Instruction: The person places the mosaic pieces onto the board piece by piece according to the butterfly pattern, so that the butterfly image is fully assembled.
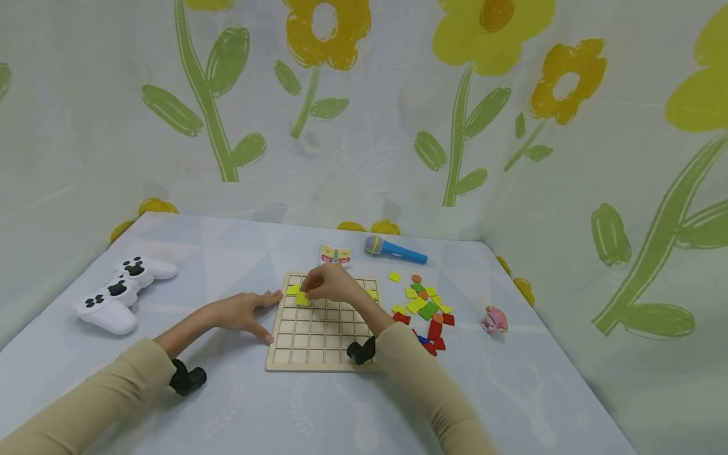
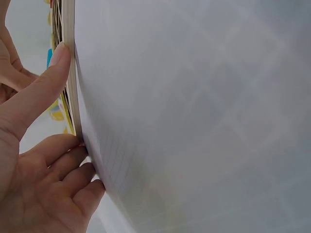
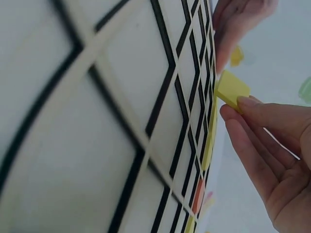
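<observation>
A wooden grid board [image 1: 316, 366] lies on the table in front of me. My right hand [image 1: 332, 284] is over its upper left part and pinches a yellow square tile [image 3: 232, 88] between thumb and fingertips, with the tile tilted close to the grid. Beside that tile, another yellow tile [image 1: 292, 289] sits in the upper left of the grid, and one more yellow tile [image 1: 372, 294] shows at the upper right. My left hand [image 1: 241, 313] touches the board's left edge, its thumb [image 2: 56, 73] against the side and its fingers spread farther up.
Loose yellow, green, red, blue and orange tiles [image 1: 428, 310] lie right of the board. Behind it are a blue toy microphone [image 1: 402, 251] and a small colourful card-like piece [image 1: 335, 254]. A white game controller [image 1: 116, 309] lies left, a pink figurine [image 1: 494, 320] right.
</observation>
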A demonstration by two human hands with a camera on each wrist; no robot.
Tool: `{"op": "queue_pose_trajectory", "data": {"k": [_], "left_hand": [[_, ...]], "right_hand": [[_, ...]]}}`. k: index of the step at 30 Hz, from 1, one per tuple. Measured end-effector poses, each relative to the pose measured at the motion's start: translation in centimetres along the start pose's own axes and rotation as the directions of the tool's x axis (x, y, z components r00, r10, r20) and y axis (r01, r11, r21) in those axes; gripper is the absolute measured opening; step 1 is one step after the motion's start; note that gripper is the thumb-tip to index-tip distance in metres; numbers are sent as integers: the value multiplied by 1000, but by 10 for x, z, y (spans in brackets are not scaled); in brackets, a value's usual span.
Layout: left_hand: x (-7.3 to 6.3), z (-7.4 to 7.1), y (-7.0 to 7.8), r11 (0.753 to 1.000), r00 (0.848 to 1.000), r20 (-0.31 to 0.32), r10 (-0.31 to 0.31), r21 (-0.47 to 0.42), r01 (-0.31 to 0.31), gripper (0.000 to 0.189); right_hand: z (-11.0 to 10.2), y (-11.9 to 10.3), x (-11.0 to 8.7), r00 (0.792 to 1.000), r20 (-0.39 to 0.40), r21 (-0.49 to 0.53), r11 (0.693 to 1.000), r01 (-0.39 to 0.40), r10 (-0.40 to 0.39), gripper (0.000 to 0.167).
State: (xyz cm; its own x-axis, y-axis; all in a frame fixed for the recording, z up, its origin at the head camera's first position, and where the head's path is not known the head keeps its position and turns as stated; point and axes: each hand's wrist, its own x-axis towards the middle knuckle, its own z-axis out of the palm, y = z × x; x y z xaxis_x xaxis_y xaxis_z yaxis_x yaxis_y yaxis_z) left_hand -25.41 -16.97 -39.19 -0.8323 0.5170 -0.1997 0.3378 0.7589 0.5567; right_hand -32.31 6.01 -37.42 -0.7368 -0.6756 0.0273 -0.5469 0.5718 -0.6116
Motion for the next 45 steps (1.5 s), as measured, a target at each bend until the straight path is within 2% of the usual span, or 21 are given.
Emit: {"op": "queue_pose_trajectory", "data": {"k": [7, 13, 24, 28, 35, 40, 45], "left_hand": [[-1, -1, 1, 1000, 1000, -3, 27, 11, -27, 103], [-2, -2, 2, 1000, 1000, 1, 23, 6, -23, 101], [0, -2, 0, 1000, 1000, 6, -1, -12, 1, 104], [0, -1, 0, 1000, 1000, 6, -4, 1, 4, 103], [0, -1, 0, 1000, 1000, -3, -6, 0, 6, 104], [2, 1, 0, 1000, 1000, -9, -15, -5, 15, 105], [2, 3, 0, 999, 1000, -8, -30, -15, 30, 106]], "right_hand": [[10, -9, 12, 999, -20, 9, 999, -31, 31, 5], [16, -9, 18, 999, -47, -32, 999, -9, 7, 4], [17, -17, 15, 999, 4, -175, 983, -50, 51, 9], [15, -18, 12, 999, 18, -175, 984, -41, 45, 13], [5, -13, -3, 999, -20, -140, 989, -37, 34, 17], [-10, -3, -22, 999, -41, -107, 994, -37, 33, 17], [-26, 12, -45, 996, -70, -133, 989, -57, 48, 16]]}}
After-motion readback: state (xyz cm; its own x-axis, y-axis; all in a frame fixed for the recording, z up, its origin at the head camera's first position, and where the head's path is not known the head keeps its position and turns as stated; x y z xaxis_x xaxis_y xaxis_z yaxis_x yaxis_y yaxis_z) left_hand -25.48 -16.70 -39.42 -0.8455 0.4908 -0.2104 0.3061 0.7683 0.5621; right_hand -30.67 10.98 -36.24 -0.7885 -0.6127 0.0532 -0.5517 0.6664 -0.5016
